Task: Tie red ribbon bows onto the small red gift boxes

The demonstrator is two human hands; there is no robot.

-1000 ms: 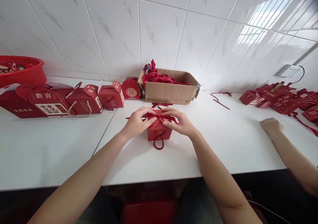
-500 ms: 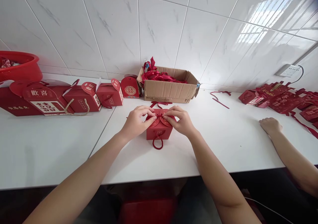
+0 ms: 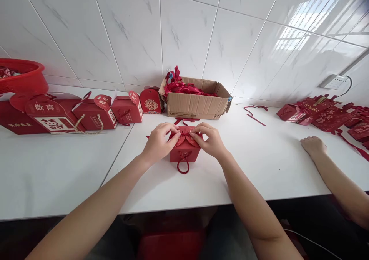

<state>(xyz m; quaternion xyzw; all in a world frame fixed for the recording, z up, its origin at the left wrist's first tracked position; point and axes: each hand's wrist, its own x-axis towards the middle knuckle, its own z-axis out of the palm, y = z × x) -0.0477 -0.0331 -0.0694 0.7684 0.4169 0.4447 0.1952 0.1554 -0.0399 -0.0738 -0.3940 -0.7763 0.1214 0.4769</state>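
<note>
A small red gift box with a red cord handle on its front stands on the white table straight before me. My left hand pinches the left end of a red ribbon lying over the box's rounded top flaps. My right hand pinches the ribbon's right end, fingers pressed together. Both hands rest against the top of the box. The ribbon's middle is partly hidden behind my fingers.
A cardboard box of red ribbons stands behind the gift box. Several finished red boxes and a red basin line the left. Flat red boxes lie at right, near another person's hand resting on the table.
My fingers have shifted slightly on the ribbon over the box top, the hands drawing a little apart. The box and the other person's hand have stayed put.
</note>
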